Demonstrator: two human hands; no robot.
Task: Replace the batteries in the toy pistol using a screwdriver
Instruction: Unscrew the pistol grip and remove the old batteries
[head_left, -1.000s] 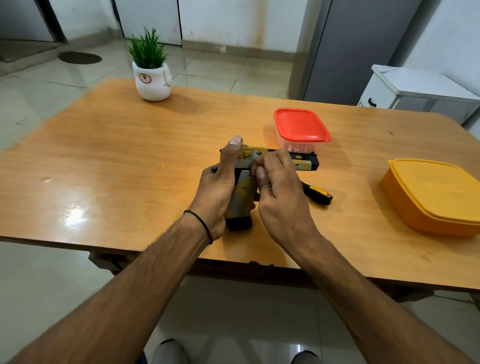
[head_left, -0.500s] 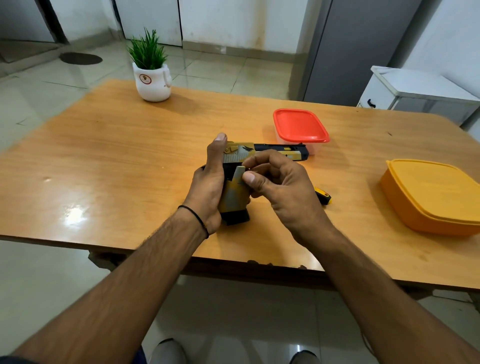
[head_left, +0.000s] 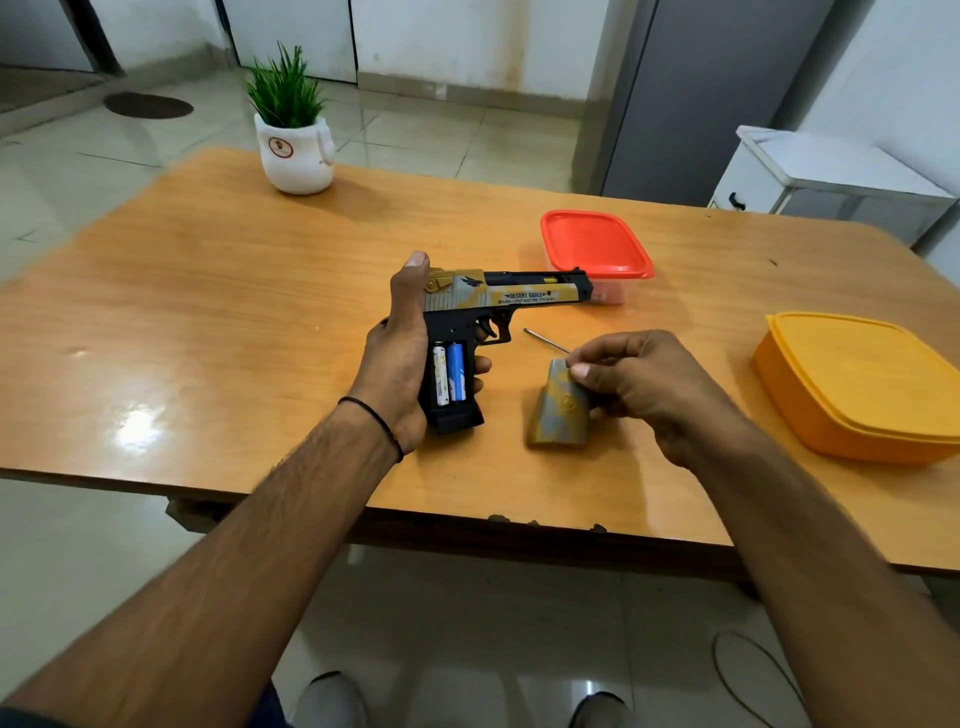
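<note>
Centre of frame: toy pistol (head_left: 498, 296) was held upright over the table (head_left: 208, 291), muzzle pointing right, grip compartment uncovered, two batteries (head_left: 449, 371) side by side inside. Wrapped round the grip from behind was the left hand (head_left: 400, 364), thumb raised along the slide's rear. Just right of the pistol and apart from it, the grip cover (head_left: 556, 410) was pinched at its upper edge by the right hand (head_left: 649, 384), fingers curled. Above those fingers the screwdriver (head_left: 543, 340) shaft showed; handle hidden. Red-lidded box (head_left: 595, 244) stood behind the muzzle, yellow box (head_left: 862, 384) at right edge, potted plant (head_left: 293, 140) upper left.
</note>
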